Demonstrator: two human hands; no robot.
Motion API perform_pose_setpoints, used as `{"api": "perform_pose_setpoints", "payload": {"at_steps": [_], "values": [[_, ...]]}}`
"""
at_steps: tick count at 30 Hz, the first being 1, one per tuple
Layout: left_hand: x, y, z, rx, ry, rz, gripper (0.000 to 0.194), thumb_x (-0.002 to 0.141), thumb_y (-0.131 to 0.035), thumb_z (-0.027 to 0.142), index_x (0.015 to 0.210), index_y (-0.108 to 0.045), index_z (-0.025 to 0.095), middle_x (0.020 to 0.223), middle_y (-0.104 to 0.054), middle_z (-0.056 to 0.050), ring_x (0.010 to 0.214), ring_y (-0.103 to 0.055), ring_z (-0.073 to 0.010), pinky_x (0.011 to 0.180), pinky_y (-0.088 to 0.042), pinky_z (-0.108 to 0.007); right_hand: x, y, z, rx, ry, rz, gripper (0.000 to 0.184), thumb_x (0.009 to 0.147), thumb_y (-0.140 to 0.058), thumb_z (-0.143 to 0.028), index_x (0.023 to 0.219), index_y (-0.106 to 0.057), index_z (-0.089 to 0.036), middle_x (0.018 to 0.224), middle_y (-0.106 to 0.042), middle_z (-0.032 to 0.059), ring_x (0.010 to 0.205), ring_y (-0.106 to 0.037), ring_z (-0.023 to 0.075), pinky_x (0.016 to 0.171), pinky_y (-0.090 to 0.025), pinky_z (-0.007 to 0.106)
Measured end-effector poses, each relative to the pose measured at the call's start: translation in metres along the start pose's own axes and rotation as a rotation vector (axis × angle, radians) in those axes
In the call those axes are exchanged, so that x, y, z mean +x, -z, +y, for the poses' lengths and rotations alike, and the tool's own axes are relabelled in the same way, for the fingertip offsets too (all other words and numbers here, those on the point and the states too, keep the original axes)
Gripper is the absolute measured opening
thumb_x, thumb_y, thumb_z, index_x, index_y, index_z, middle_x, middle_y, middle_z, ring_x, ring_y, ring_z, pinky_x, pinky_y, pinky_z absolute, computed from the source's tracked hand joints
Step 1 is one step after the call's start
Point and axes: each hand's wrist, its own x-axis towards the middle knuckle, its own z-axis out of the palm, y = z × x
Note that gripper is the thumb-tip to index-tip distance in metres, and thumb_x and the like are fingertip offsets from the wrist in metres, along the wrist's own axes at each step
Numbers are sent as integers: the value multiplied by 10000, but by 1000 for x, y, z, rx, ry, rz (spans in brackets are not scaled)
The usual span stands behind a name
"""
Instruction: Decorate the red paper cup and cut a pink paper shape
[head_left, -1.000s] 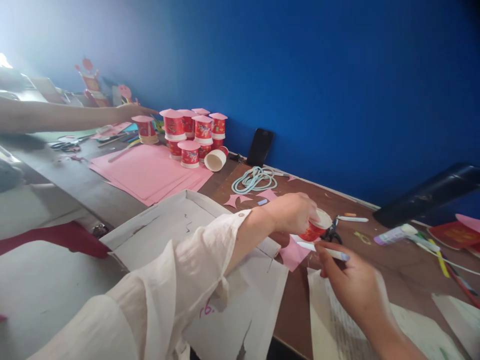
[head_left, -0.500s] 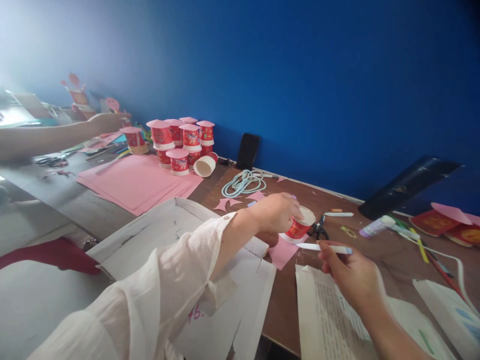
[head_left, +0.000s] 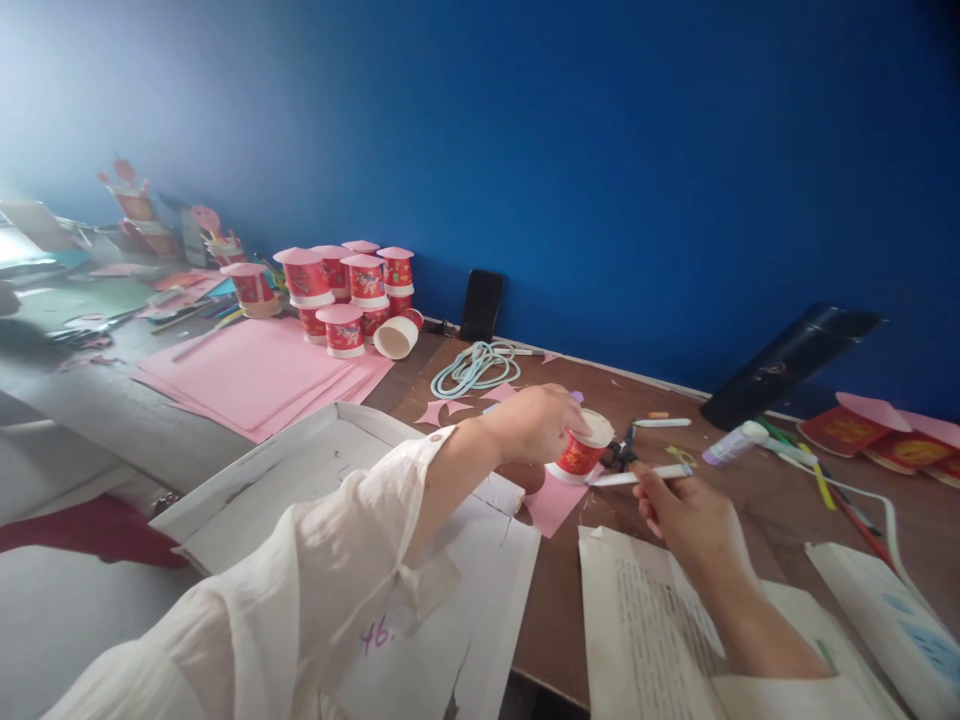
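My left hand [head_left: 544,424] is closed on a red paper cup [head_left: 582,456], which stands upside down on a piece of pink paper [head_left: 553,508]. Between the fingers of my right hand [head_left: 690,520] is a white marker pen [head_left: 637,476], its tip pointing left at the lower rim of the cup, by the paper. Whether the tip touches the paper I cannot tell. Black-handled scissors [head_left: 619,452] lie just behind the pen, partly hidden by the cup.
Red cups with pink paper tops [head_left: 343,330] stand stacked behind pink sheets [head_left: 225,375]. A coiled cable [head_left: 476,369], a phone [head_left: 482,303], a black bottle [head_left: 787,362] and a glue stick [head_left: 735,443] lie along the wall. A white box lid [head_left: 450,640] is under my left arm.
My right hand has brought the marker pen's tip down and left to the cup's base. The other person's arm at the left has withdrawn. The view has shifted slightly.
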Motion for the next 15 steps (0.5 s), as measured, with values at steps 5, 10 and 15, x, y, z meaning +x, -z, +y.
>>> {"api": "perform_pose_setpoints", "payload": {"at_steps": [5, 10, 15], "values": [[-1, 3, 4, -5, 25, 2, 434, 758, -495, -8, 1013, -769, 210, 1129, -743, -21, 1159, -605, -181, 1001, -497, -296, 9, -2, 4, -27, -17, -11, 468, 769, -613, -623, 651, -670, -174, 515, -656, 52, 451, -612, 181, 454, -451, 271], [0, 4, 4, -16, 23, 5, 416, 765, -495, -12, 1009, -767, 187, 1121, -746, -33, 1147, -610, -182, 1010, -492, -301, 18, 1, 7, -75, 31, 14, 488, 779, -587, -636, 588, -653, -192, 485, -644, 56, 440, -611, 200, 449, -423, 287], [0, 5, 5, -18, 15, -15, 429, 766, -481, -17, 1004, -768, 195, 1124, -742, -33, 1149, -611, -182, 1008, -491, -301, 20, 3, 2, -148, 29, 19, 506, 802, -547, -643, 576, -647, -201, 476, -638, 50, 453, -609, 203, 483, -417, 299]]}}
